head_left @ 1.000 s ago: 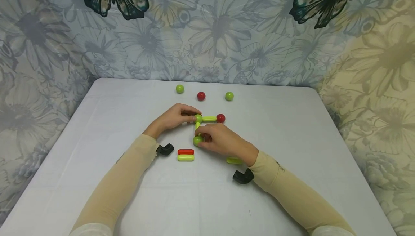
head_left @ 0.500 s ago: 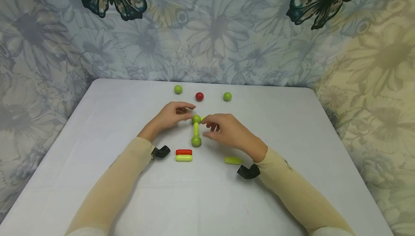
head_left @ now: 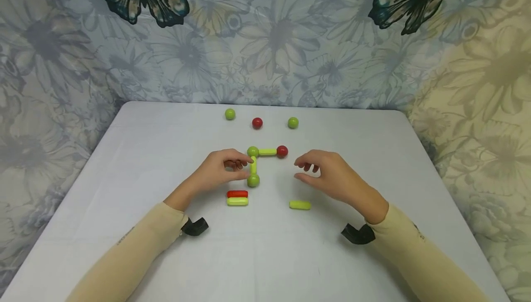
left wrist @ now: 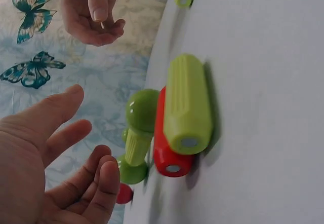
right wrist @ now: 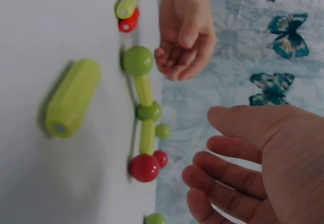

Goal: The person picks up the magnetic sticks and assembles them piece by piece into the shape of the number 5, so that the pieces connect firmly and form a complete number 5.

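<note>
– While the head view gives the whole desk (head_left: 265, 260), what do the wrist views add to it?

– They show small grey discs on the ends of the single yellow-green rod (right wrist: 73, 97), the red rod (head_left: 237, 194) and its yellow-green neighbour (head_left: 237, 202). From the head, I cannot make out these discs.

– And which way does the joined figure (head_left: 260, 152) point?

– It lies near the middle of the desk, as a square corner. From the far green ball (head_left: 252, 151), the first rod (head_left: 253, 167) runs toward the person, to the near green ball (head_left: 253, 181); the second rod (head_left: 269, 152) runs to the right, to the red ball (head_left: 282, 151). The three separate rods have their long axes from left to right.

– How are the hands?

– The left hand (head_left: 221, 168) is just beside the figure, its fingers loosely bent and holding nothing. The right hand (head_left: 332, 173), also relaxed and without any object, is above the desk, to the right of the red ball.

– And the surfaces?

– The balls are round and glossy. The rods have flat facets, with fine ridges visible in the left wrist view.
</note>
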The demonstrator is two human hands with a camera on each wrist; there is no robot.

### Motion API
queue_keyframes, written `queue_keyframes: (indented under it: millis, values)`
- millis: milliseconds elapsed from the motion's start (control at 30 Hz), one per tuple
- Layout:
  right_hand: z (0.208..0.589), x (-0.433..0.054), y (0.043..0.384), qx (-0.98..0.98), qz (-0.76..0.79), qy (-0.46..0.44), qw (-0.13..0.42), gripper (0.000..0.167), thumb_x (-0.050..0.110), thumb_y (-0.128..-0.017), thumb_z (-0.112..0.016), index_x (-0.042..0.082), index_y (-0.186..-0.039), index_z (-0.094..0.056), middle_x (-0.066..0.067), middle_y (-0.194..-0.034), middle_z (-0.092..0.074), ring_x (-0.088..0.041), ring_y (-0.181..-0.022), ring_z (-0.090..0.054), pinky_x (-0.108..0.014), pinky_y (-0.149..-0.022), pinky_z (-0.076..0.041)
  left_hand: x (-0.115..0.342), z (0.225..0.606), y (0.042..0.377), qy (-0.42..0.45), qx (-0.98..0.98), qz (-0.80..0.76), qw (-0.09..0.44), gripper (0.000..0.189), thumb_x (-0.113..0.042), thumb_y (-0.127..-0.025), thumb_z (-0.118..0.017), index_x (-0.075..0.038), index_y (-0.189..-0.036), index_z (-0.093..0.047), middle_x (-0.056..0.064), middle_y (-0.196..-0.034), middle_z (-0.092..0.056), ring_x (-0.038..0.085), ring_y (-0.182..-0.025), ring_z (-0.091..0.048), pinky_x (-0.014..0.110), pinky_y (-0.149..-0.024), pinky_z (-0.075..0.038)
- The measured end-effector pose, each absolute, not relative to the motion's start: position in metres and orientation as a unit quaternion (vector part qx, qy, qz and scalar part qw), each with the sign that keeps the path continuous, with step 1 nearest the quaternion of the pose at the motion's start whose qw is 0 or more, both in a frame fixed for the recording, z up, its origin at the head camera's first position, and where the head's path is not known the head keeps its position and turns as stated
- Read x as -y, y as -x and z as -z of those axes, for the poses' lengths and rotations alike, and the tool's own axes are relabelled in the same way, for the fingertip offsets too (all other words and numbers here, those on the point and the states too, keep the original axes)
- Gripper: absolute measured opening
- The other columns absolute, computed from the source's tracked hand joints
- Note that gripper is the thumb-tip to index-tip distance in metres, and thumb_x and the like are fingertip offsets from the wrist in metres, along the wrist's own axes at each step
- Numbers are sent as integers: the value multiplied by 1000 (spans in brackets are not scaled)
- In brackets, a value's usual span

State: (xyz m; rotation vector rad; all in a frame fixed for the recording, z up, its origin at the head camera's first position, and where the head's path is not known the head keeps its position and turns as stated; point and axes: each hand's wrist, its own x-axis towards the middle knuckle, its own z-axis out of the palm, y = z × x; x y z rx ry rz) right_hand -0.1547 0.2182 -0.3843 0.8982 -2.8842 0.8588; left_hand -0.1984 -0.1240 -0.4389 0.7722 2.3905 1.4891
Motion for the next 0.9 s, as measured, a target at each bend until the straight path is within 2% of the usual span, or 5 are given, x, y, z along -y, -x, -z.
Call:
queue_keyframes:
  millis: [233,400,567,900]
  values:
    - [396,-227,134,916,-270,-296,-6,23,14,-92,-90,12,-112,-80,4,-104,-75,-17,-90,-68,-42,-77,-60,120,448,191,-269,-824,-484,117,32,-20,-93,-90,-16,-123,-81,5,-105,-73,19,-95,-65,34,-86,-56]
    - [410,-230,122,906,-275,-321,-28,22,11,-90,-90,15,-109,-80,7,-101,-72,-13,-87,-66,-33,-73,-57,118,449,190,-271,-831,-470,122,31,-22,-92,-91,-19,-121,-81,-1,-100,-70,19,-90,-65,34,-81,-55]
    - [425,-232,115,906,-245,-344,-18,25,12,-84,-95,16,-105,-81,11,-96,-68,-7,-82,-62,-26,-71,-54,116,450,190,-274,-833,-463,128,31,-22,-93,-90,-19,-123,-81,-4,-99,-69,18,-89,-63,32,-79,-54]
    - [438,-226,114,917,-206,-340,-11,24,11,-84,-95,17,-104,-83,11,-99,-70,-5,-81,-61,-25,-71,-56,116,454,192,-276,-839,-450,134,33,-20,-93,-90,-18,-125,-80,-3,-98,-67,19,-86,-61,32,-76,-52]
